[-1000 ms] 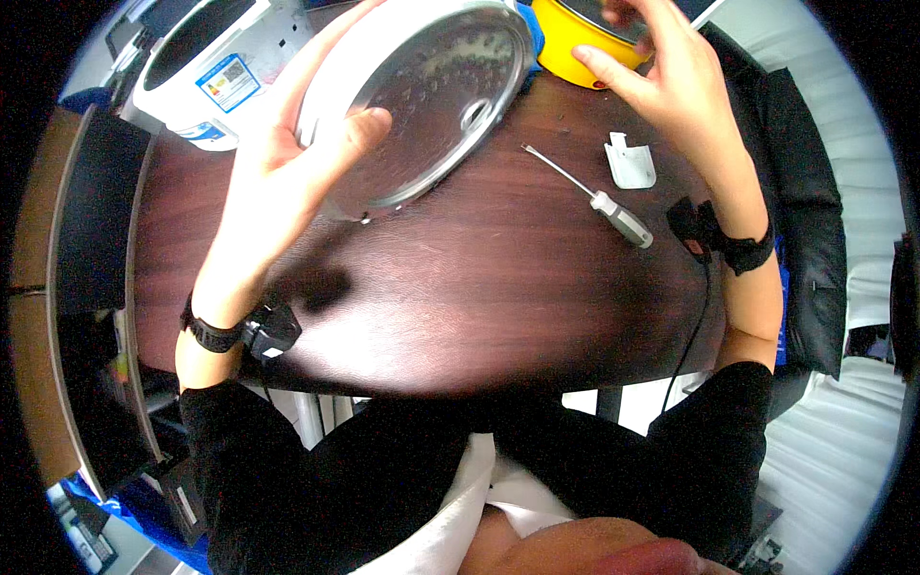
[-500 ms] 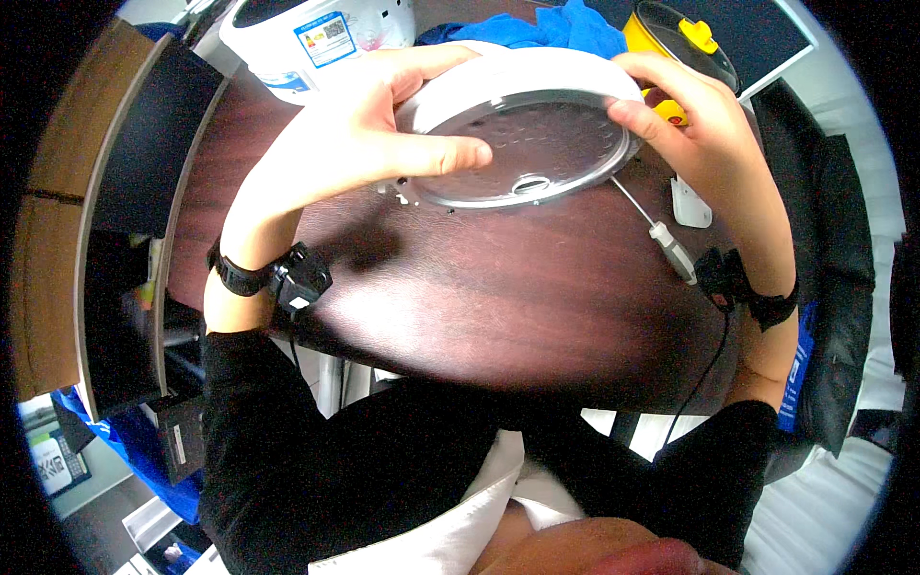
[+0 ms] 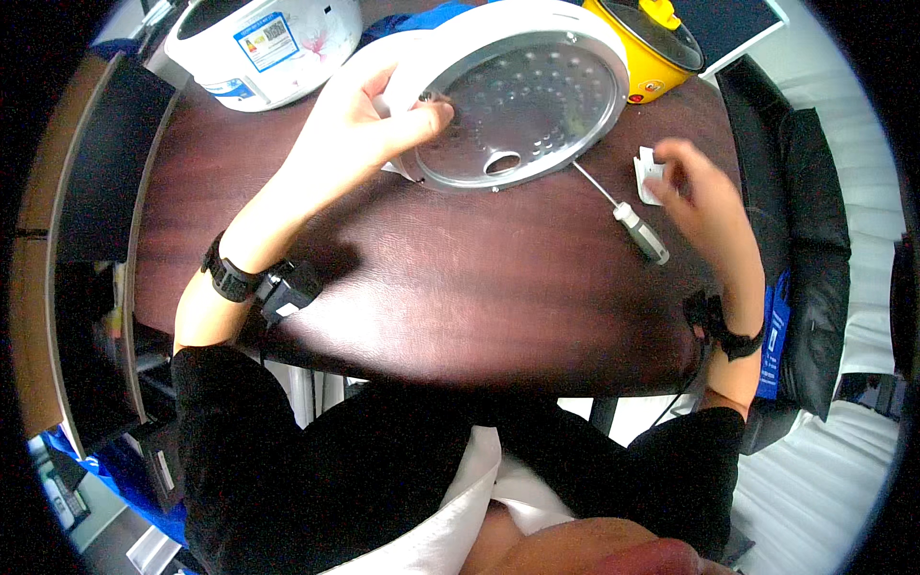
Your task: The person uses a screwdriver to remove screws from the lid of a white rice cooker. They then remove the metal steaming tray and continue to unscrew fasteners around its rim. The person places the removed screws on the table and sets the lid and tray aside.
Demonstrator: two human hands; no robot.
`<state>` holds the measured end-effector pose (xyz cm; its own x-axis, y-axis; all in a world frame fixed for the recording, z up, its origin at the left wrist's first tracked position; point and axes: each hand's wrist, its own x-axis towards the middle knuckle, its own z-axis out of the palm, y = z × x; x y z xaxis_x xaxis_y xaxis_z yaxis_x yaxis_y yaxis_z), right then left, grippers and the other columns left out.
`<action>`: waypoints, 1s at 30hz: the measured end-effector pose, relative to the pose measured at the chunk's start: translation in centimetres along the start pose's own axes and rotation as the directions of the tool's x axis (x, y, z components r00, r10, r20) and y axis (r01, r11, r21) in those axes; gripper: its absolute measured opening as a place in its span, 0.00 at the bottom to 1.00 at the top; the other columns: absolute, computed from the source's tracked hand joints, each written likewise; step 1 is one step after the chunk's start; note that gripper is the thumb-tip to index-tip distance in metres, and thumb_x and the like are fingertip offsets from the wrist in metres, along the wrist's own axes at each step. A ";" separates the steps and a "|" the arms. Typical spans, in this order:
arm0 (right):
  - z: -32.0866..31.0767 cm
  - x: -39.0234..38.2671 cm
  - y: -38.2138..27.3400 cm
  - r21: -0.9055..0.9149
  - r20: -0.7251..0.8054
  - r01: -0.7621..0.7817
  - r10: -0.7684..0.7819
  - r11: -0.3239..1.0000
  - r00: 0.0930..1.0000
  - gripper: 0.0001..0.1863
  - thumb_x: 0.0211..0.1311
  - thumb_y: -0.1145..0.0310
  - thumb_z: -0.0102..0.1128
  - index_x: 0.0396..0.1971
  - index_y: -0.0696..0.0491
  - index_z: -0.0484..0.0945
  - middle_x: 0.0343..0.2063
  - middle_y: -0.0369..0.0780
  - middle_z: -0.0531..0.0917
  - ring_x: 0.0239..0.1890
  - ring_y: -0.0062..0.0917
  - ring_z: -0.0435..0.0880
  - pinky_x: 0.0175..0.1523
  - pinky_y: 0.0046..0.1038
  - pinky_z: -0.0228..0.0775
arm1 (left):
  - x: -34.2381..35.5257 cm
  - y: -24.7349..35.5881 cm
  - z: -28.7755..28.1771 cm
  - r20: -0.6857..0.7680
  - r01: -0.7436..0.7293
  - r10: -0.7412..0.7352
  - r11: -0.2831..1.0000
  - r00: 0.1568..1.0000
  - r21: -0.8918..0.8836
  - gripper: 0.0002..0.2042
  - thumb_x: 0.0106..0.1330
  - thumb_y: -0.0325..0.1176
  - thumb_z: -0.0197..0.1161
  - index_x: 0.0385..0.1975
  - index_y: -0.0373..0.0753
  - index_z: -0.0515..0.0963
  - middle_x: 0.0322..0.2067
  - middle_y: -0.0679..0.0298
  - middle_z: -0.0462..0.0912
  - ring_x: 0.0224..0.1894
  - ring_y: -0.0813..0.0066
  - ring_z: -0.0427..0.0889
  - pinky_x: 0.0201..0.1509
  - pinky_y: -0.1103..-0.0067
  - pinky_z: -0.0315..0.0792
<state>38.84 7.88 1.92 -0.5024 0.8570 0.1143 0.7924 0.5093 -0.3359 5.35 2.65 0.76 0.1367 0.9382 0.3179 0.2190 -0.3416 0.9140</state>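
My left hand (image 3: 369, 129) grips the left side of a white rice cooker lid (image 3: 422, 48), its thumb over the rim. The lid is tilted up, with its round dimpled metal inner plate (image 3: 537, 105) facing me; an oval hole shows low in the plate. My right hand (image 3: 704, 196) is off the lid, somewhat blurred, its thumb and index finger apart. It reaches over a small white plastic piece (image 3: 645, 180) on the table and partly covers it. A screwdriver (image 3: 640, 233) with a pale grey handle lies nearby, its shaft pointing toward the lid.
A white rice cooker body (image 3: 287, 57) stands at the back left of the dark wooden table (image 3: 460, 287). Behind the lid on the right is a yellow pot (image 3: 661, 72) with a glass lid. Blue cloth (image 3: 431, 17) lies at the back. A black chair (image 3: 815, 259) is on the right.
My right hand has let go of the lid and moved down and right to the white plastic piece. My left hand now holds the lid alone, tipped further up so more plate shows.
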 end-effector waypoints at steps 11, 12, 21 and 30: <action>4.9 -4.6 2.2 -0.095 0.101 -0.063 0.072 0.994 0.992 0.18 0.54 0.57 0.57 0.39 0.55 0.71 0.30 0.46 0.77 0.33 0.44 0.77 0.38 0.37 0.69 | 0.0 0.7 0.2 0.059 0.053 -0.054 0.999 0.997 0.011 0.20 0.53 0.30 0.65 0.48 0.37 0.72 0.34 0.69 0.78 0.38 0.82 0.75 0.46 0.82 0.68; 5.1 -4.5 2.3 -0.081 0.091 -0.078 0.086 0.994 0.992 0.17 0.55 0.59 0.57 0.38 0.55 0.71 0.29 0.46 0.77 0.33 0.44 0.77 0.38 0.37 0.69 | 0.0 0.8 0.2 0.060 0.063 -0.062 0.998 0.996 -0.011 0.19 0.53 0.30 0.64 0.47 0.37 0.73 0.33 0.69 0.78 0.38 0.82 0.75 0.45 0.83 0.69; 1.7 -4.4 0.3 0.781 0.240 -0.379 0.321 0.497 0.916 0.10 0.63 0.66 0.47 0.36 0.56 0.71 0.20 0.32 0.73 0.13 0.15 0.71 0.16 0.17 0.61 | 0.2 0.8 -0.8 0.161 0.100 -0.108 0.993 0.981 0.054 0.10 0.51 0.29 0.62 0.34 0.36 0.75 0.28 0.72 0.76 0.31 0.87 0.72 0.35 0.85 0.67; 2.5 -4.7 -5.3 0.860 0.214 -0.219 0.065 0.461 0.975 0.09 0.64 0.67 0.44 0.35 0.58 0.69 0.18 0.33 0.70 0.12 0.13 0.67 0.17 0.16 0.56 | -0.1 0.3 -0.7 0.142 0.092 -0.102 0.993 0.985 0.072 0.18 0.52 0.28 0.60 0.44 0.33 0.72 0.32 0.69 0.77 0.34 0.83 0.74 0.40 0.83 0.70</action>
<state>36.09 0.97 0.82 -0.5117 0.8520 -0.1103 0.1776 -0.0207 -0.9839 4.68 2.53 1.17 0.2497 0.9506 0.1843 0.2995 -0.2568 0.9189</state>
